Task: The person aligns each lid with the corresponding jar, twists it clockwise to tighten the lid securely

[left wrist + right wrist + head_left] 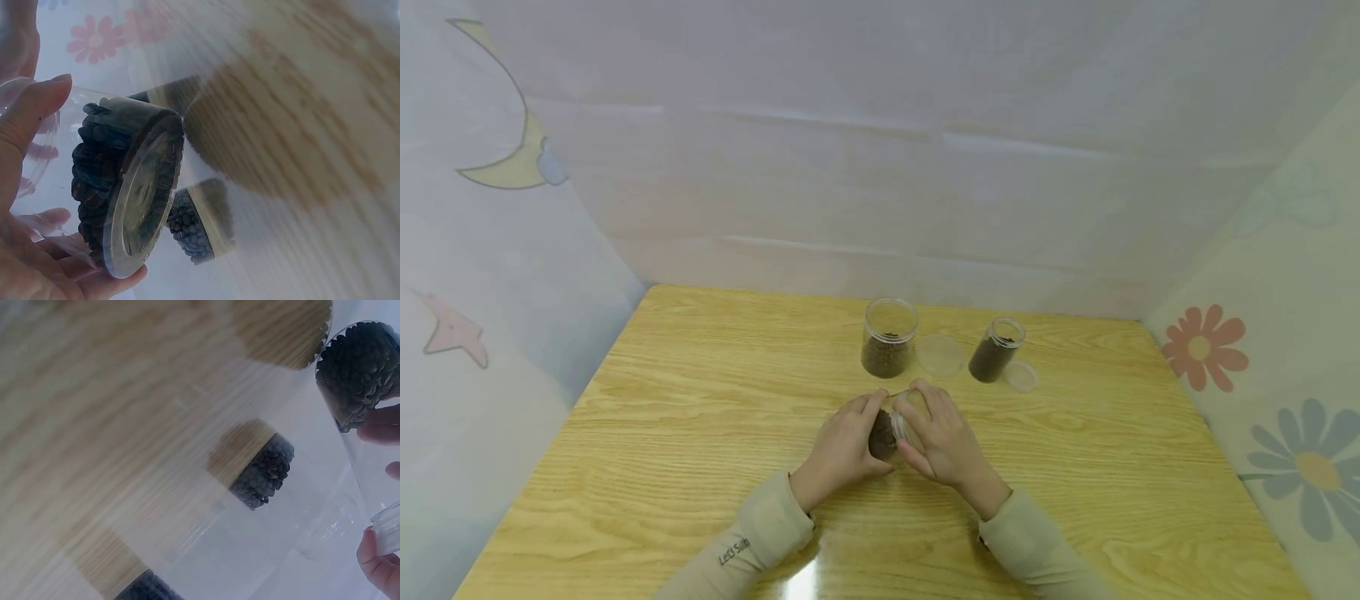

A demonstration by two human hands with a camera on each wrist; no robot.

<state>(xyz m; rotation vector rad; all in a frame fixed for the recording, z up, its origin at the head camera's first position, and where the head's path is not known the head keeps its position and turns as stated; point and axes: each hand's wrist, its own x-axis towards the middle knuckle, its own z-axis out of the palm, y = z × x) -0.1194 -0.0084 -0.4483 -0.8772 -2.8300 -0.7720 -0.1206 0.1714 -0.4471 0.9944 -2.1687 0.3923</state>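
Note:
My left hand grips a clear jar partly filled with dark beans. The jar is tipped on its side, its base toward the left and its mouth toward the right. At the mouth end, my right hand grips a clear ridged lid by its edge. In the right wrist view the fingertips lie against that lid. Whether the lid is fully seated on the jar cannot be told.
Behind the hands stands a wide uncovered jar of dark beans, with a clear lid lying beside it. Farther right are a narrower uncovered jar and its small lid. All rest on a wooden table walled by printed cloth.

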